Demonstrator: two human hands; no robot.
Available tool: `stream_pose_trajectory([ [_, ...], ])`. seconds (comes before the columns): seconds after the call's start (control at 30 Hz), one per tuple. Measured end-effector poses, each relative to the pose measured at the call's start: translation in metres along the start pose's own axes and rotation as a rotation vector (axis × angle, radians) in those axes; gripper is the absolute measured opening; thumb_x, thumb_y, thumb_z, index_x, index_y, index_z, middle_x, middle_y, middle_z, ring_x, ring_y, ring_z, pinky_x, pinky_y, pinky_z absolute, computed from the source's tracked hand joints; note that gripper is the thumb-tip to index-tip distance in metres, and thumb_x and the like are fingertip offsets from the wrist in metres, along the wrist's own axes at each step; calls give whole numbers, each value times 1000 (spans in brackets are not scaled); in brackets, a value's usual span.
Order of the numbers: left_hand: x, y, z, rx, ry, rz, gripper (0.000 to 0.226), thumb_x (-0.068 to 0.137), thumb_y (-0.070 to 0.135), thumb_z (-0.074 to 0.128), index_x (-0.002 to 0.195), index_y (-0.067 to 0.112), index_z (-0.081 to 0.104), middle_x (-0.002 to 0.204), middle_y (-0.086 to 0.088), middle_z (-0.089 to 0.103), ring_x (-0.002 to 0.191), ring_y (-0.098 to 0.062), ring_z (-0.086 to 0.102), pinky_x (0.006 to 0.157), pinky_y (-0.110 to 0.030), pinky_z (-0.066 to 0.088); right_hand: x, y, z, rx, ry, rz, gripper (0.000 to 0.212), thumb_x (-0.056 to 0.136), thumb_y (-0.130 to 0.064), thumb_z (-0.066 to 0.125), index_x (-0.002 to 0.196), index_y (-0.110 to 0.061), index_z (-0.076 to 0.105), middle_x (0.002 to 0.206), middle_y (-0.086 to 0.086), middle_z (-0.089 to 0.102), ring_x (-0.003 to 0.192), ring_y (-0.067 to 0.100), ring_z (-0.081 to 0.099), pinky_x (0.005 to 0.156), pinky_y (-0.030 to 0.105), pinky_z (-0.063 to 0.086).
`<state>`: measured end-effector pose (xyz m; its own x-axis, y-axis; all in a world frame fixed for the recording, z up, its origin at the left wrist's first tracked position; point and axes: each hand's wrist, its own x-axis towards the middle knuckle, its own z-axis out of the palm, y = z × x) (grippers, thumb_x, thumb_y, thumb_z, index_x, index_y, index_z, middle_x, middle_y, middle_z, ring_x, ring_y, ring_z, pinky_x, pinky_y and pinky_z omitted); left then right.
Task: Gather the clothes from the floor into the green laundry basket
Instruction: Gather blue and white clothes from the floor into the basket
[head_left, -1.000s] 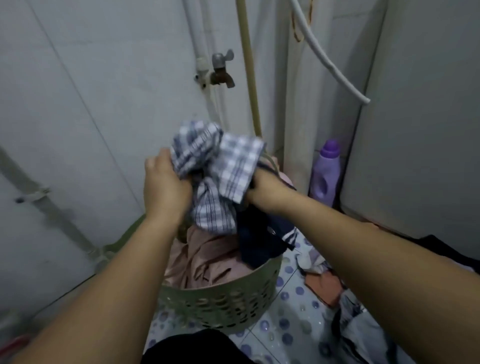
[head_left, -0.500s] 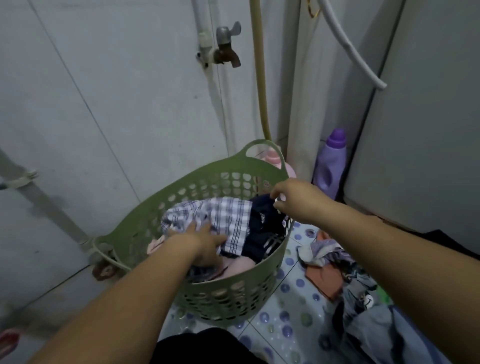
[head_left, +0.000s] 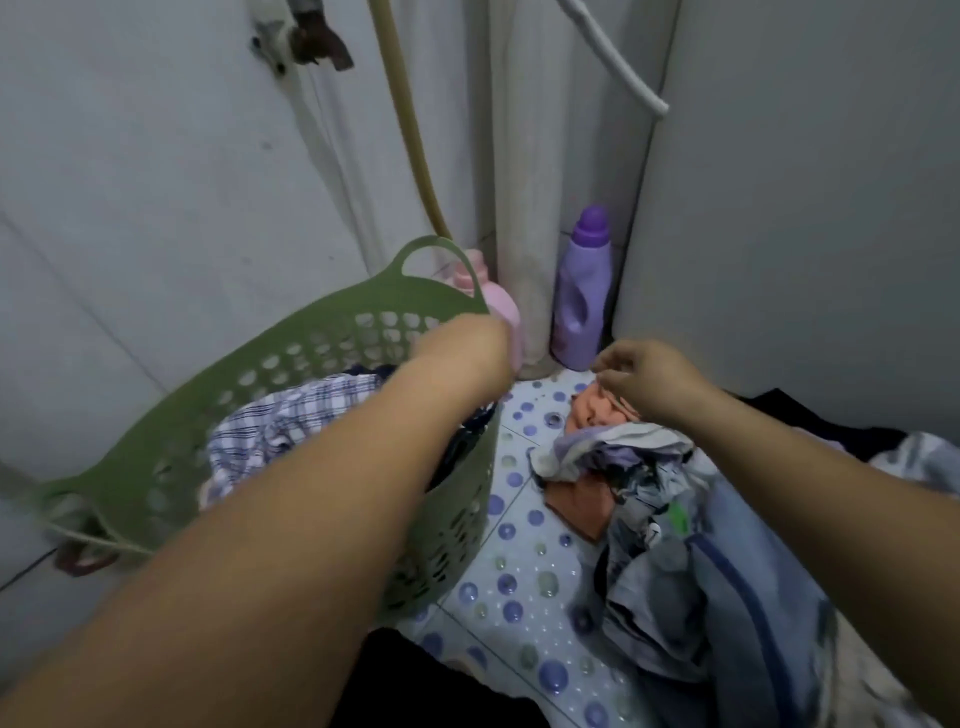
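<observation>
right hand (head_left: 641, 379) hovers loosely curled over floor clothes (head_left: 649, 478); left hand (head_left: 467, 348) at green basket (head_left: 322, 332) rim, blurred, grip unclear.

- The laundry basket (head_left: 291, 364) stands on the floor (head_left: 524, 582) at its left side, close to the wall.
- A checked garment (head_left: 291, 415) lies inside the basket.
- Two bottles (head_left: 582, 291) stand in the far corner, just behind and right of the basket.
- A heap of clothes (head_left: 670, 519) lies on the floor right of the basket, apart from it.
- The right hand (head_left: 644, 379) hangs above the heap's far end.
</observation>
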<state>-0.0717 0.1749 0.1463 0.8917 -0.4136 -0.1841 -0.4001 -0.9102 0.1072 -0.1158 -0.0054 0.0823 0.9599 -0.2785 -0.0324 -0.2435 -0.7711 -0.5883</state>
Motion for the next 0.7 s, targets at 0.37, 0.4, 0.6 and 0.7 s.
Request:
stream_pose_trajectory([
  [0.37, -14, 116, 126, -362, -297, 224, 27, 86, 30, 63, 107, 13, 63, 103, -8, 64, 107, -27, 60, 82, -27, 44, -63, 113, -52, -155, -250, 223, 30, 88, -4, 55, 115, -12, 66, 124, 10, 62, 109, 23, 58, 89, 24, 42],
  [0.4, -17, 122, 139, -394, -363, 204, 38, 84, 35, 65, 114, 13, 59, 107, -8, 62, 109, -27, 59, 86, -28, 45, -72, 119, -54, -186, -279, 244, 33, 89, -6, 54, 119, -14, 64, 127, 9, 59, 114, 22, 56, 91, 23, 40],
  [0.6, -29, 166, 184, -323, -399, 221, 87, 70, 64, 62, 143, 29, 31, 149, -6, 37, 135, -29, 36, 106, -54, 33, -110, 156, -58, -118, -250, 349, 30, 91, -9, 54, 118, -20, 62, 134, 5, 54, 121, 19, 50, 91, 23, 39],
  [0.7, -45, 188, 187, -155, -402, 338, 102, 70, 70, 61, 150, 34, 10, 160, -5, 9, 148, -28, 4, 113, -62, 4, -130, 172, -63, -13, -210, 400, 28, 89, -7, 56, 112, -22, 62, 123, 6, 56, 110, 20, 54, 76, 19, 43],
])
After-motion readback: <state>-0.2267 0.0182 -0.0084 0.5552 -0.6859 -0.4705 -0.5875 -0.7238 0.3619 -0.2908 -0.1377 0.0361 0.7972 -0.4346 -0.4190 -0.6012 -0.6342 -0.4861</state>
